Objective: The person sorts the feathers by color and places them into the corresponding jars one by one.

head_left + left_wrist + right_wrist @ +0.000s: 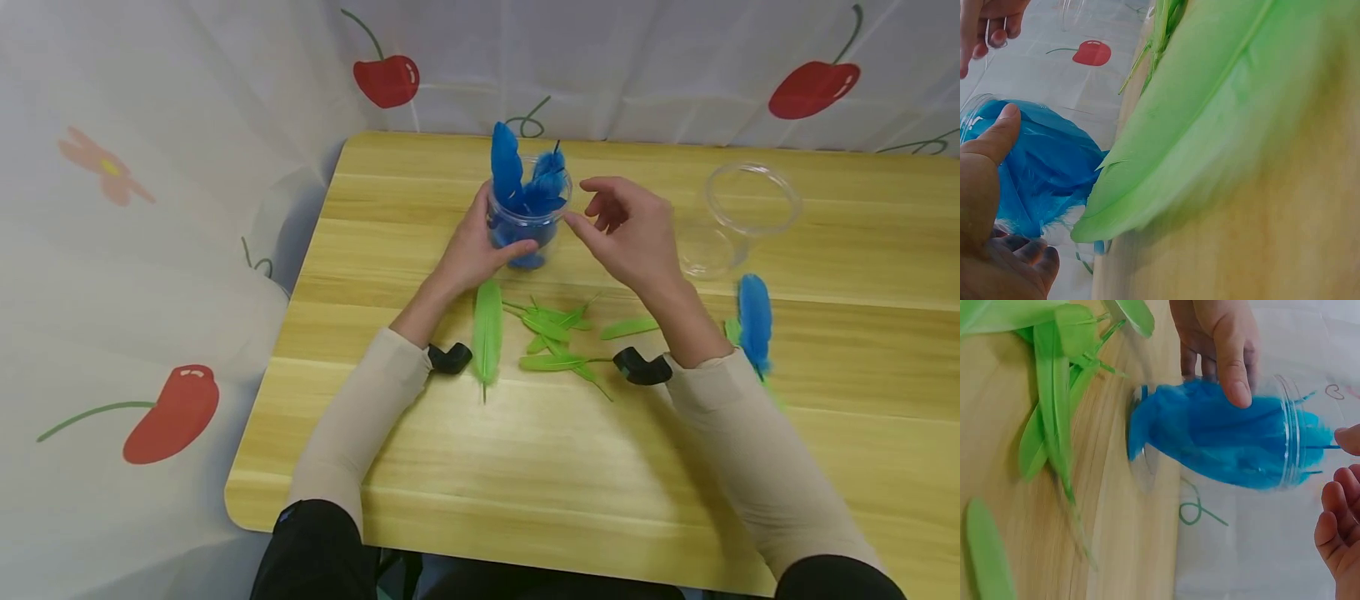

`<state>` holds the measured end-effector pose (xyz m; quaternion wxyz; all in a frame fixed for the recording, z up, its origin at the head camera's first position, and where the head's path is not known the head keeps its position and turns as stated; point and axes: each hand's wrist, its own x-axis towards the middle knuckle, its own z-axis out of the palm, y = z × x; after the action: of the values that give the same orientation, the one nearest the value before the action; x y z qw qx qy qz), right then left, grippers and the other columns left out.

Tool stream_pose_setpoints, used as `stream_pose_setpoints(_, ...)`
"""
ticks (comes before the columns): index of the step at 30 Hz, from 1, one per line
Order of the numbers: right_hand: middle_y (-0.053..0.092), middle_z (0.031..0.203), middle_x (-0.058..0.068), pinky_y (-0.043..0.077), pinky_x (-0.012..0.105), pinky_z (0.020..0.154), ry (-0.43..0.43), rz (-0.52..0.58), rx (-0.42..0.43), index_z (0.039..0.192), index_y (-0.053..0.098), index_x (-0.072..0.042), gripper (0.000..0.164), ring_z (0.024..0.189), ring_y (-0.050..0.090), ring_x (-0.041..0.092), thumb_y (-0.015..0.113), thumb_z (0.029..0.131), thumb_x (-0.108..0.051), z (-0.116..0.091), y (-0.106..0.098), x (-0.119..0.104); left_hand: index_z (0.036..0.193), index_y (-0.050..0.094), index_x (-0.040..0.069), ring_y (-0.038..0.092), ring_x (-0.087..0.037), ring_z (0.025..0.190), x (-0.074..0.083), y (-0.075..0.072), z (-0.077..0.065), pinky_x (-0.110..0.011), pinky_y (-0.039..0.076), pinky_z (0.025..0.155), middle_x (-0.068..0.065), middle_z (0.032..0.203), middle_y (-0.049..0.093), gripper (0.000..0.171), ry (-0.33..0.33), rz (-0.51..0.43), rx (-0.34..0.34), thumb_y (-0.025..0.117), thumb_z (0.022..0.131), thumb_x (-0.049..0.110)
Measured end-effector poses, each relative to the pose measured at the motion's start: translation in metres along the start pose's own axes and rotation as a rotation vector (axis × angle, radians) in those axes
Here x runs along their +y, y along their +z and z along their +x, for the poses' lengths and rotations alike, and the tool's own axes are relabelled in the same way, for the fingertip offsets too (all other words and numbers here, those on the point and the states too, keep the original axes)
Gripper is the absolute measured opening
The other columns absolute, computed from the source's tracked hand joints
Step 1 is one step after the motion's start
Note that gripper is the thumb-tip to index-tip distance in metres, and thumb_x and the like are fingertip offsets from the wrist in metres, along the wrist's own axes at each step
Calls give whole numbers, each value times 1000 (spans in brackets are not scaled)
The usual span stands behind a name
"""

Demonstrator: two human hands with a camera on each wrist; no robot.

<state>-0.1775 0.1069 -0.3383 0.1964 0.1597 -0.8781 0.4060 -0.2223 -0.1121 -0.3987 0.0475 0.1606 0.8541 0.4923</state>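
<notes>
My left hand (483, 237) grips the clear, round, see-through jar (525, 220) at the upper centre of the frame, while my right hand (637, 229), fingers loosely bent around nothing I can see, hovers just beside its rim. Brushing the tall blue feathers (506, 171) poking out could crumple or dislodge them; a slack left grip could tip everything towards the slender lime-green feathers (551, 323) on the pale wooden desk (525, 475).

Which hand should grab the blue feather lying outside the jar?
Probably the right hand: it looks empty, and the blue feather lies near its sleeve; the left hand grips the jar.
</notes>
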Motion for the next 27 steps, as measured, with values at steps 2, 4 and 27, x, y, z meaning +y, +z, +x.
stream_pose_setpoints(2,65,84,16,44,14,66,1,-4,10,117,68,3,33,67,54,13,76,88,-12,-5,-8,0,158,11,20,26,-19,146,0,0,0,-43,26,116,-3,160,28,102,-1,-2,1,76,84,47)
stream_pose_setpoints(4,66,84,16,43,14,66,4,-16,16,116,69,2,32,67,52,9,76,88,-11,-9,-16,2,158,11,21,26,-19,146,0,-1,-1,-43,26,116,-3,160,27,103,-1,-3,4,76,84,47)
stream_pose_setpoints(27,64,79,4,37,7,71,-32,-210,-20,104,74,1,26,73,48,-11,79,79,1,-89,-119,66,159,10,24,28,-20,146,1,3,-3,-44,29,115,0,161,26,104,-32,5,2,75,83,51)
